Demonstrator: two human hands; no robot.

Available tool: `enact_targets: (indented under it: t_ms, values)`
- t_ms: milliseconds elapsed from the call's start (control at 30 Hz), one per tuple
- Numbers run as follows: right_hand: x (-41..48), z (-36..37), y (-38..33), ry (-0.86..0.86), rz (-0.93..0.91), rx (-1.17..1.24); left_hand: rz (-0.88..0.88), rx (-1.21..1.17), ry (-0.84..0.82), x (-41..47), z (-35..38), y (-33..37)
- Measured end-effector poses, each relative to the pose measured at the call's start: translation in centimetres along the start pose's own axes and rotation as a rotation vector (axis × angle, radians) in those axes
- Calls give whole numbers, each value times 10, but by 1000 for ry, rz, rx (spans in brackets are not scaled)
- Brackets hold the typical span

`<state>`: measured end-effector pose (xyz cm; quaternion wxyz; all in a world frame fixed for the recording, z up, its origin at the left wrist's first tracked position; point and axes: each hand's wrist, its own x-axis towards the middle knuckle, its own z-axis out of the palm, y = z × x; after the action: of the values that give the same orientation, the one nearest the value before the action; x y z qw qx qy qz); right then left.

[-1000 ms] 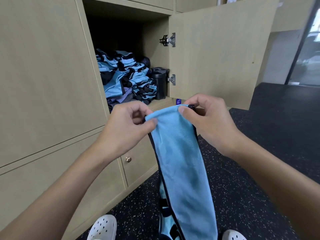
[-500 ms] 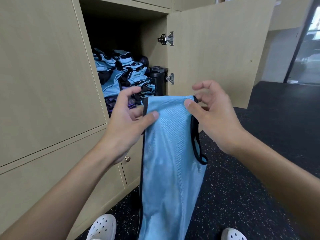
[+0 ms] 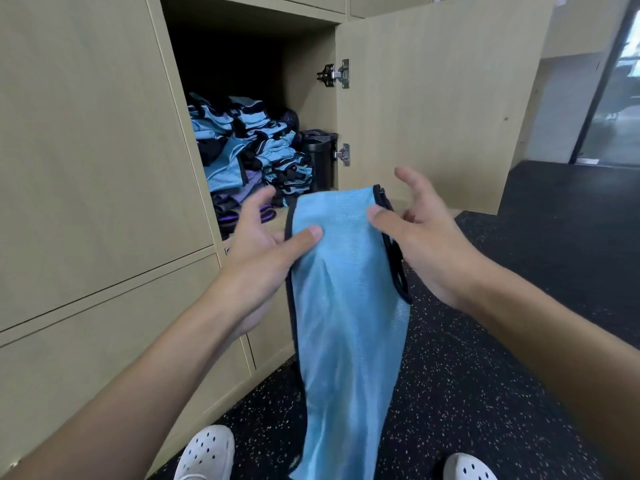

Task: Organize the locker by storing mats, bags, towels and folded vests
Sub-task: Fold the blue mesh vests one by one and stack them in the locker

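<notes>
A light blue mesh vest [image 3: 346,306] with black trim hangs folded lengthwise in front of me, its lower end down near my shoes. My left hand [image 3: 263,247] holds its top left edge, thumb pressed on the front, fingers spread behind. My right hand [image 3: 419,233] holds the top right edge the same way, thumb on the front and fingers fanned open. Behind the vest the open locker [image 3: 249,39] contains a heap of folded blue and black vests [image 3: 249,147] with purple cloth under it.
The locker door [image 3: 436,109] stands swung open to the right, with two metal hinges. A black container [image 3: 320,157] sits in the locker's right corner. Shut wooden locker fronts [image 3: 86,168] fill the left side. Black speckled floor [image 3: 485,375] spreads below; my white shoes show at the bottom.
The vest's top edge has been spread wider and lifted. Both hands went from a tight pinch with curled fingers to a thumb hold with the fingers fanned out.
</notes>
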<state>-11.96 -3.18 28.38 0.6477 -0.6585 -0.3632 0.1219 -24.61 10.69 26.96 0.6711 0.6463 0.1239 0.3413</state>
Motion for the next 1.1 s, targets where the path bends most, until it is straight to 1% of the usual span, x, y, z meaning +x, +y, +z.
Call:
enact_targets:
  t_ms: [67, 100, 133, 200, 300, 333, 400, 433, 467, 533, 567, 600, 667, 733, 800, 900, 967, 1100]
  values:
    - [-4, -4, 1, -229, 75, 5, 81, -37, 61, 3, 1, 6]
    - [-7, -4, 2, -315, 92, -31, 116, -43, 105, 5, 0, 7]
    - [-8, -4, 4, -355, 97, -71, 138, -41, 145, 6, -1, 7]
    - [-7, -3, 5, -314, 86, -59, 106, -10, 151, 5, -5, 1]
    - [-2, -2, 4, -162, 44, 66, -81, 54, -17, -6, -2, -13]
    - [0, -4, 3, -112, 32, 97, -107, 44, -58, -9, -1, -17]
    - [3, -10, 3, -40, 25, 129, -54, -25, -83, -8, -1, -19]
    - [4, -13, 3, -54, 26, 120, -5, -54, -80, -6, -1, -17]
    - [4, -17, 4, -110, 38, 91, 46, -67, -62, -4, -1, -13]
    - [-1, -21, 4, -298, 90, 27, 132, -60, 4, -1, 1, -7]
    - [-3, -20, 4, -364, 108, 11, 157, -48, 35, 0, 0, -7]
    - [-4, -19, 4, -383, 110, 8, 169, -31, 47, 0, 0, -9]
    - [-3, -16, 3, -311, 72, 49, 111, 15, 8, -4, -2, -18]
    - [-1, -13, 2, -222, 23, 114, 18, 75, -93, -11, 0, -28]
    - [2, -14, 4, -156, -21, 125, 18, 98, -151, -14, 2, -34]
    - [3, -17, 8, -163, -51, 0, 126, 47, -91, -10, 4, -33]
    - [4, -17, 10, -180, -57, -72, 165, 66, -49, -7, 5, -32]
    - [5, -14, 13, -172, -90, -109, 104, 165, -106, -15, 16, -36]
